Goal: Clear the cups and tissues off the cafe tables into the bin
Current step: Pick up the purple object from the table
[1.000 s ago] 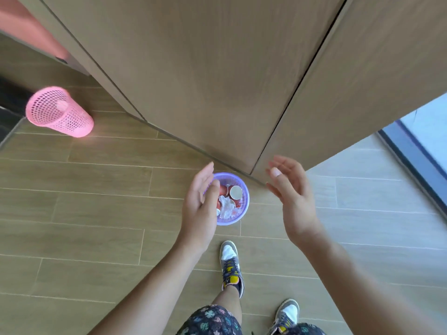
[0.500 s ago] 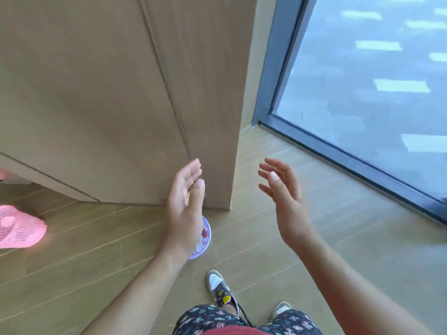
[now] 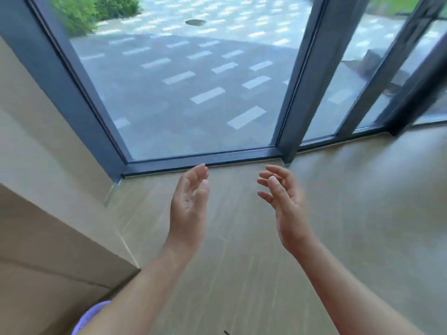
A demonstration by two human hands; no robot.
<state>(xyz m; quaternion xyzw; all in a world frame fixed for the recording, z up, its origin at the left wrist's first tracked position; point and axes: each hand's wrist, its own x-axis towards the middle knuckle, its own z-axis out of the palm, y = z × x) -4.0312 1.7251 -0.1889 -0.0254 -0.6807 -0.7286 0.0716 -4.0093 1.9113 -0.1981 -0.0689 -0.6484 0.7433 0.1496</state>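
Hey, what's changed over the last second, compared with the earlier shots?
The view has swung away from the purple bin: a second ago it sat between the hands, now only its rim shows at bottom left, by the left forearm. The pink basket has gone from view; a window fills the top. Nothing taken or let go: left hand and right hand stay open, empty, apart.

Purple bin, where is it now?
Head view, bottom-left corner: only a sliver of the purple bin shows, between the wooden wall panel and the left forearm.
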